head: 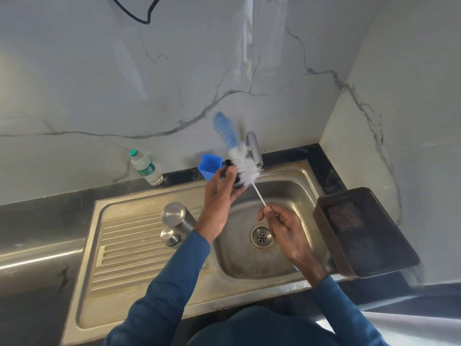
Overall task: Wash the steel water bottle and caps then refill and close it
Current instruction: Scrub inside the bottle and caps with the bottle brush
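Black cap (235, 179): mid-frame above the sink (294, 248), gripped by the left hand (222, 189), fingers curled round it.
Brush (243, 161): bristles on the cap; right hand (282, 227) pinches its wire handle.
Steel bottle (178, 218): inverted on the drainboard, left of centre, steel cap (170, 236) just beside.
Progress: cap scrubbing; rinse, refill, closing seemingly left.
Room: tap (254, 148) close behind the bristles, dark basket (361, 233) at the right rim.

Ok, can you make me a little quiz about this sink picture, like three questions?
1. True or false: the steel bottle stands on the draining board.
2. Which hand holds the bottle brush by its handle: A left, B right?
3. Fill in: the left hand holds a small ____ cap.

Key
1. True
2. B, the right hand
3. Black
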`<state>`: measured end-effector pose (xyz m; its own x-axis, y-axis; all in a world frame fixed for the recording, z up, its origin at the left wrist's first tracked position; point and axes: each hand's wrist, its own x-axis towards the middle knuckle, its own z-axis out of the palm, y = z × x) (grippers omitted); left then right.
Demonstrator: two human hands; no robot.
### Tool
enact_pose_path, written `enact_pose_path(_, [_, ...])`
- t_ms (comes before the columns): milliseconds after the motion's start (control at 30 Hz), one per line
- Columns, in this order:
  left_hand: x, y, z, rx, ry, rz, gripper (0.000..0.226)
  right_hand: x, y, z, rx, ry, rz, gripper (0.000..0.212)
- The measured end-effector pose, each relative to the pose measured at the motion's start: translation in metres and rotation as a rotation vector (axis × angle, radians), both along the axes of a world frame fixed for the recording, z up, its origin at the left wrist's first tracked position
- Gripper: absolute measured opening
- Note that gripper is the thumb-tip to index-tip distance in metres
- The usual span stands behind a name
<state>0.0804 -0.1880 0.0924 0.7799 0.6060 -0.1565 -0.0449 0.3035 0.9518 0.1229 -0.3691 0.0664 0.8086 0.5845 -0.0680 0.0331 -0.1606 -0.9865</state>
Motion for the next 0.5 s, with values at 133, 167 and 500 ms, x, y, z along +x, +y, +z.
enact_pose_path(133, [0.002,-0.003,0.001,-0.014,-0.021,0.022,0.036,0.005,0.001,0.000,-0.034,-0.107,-0.052,0.028])
enact_pose_path(167, [0.004,0.003,0.004,-0.051,-0.028,0.064,0.035,0.003,-0.001,-0.003,-0.055,-0.128,-0.038,0.028])
enact_pose_path(500, [-0.003,-0.009,0.007,-0.064,-0.022,-0.055,0.030,0.012,0.002,0.004,-0.062,-0.160,-0.068,0.029])
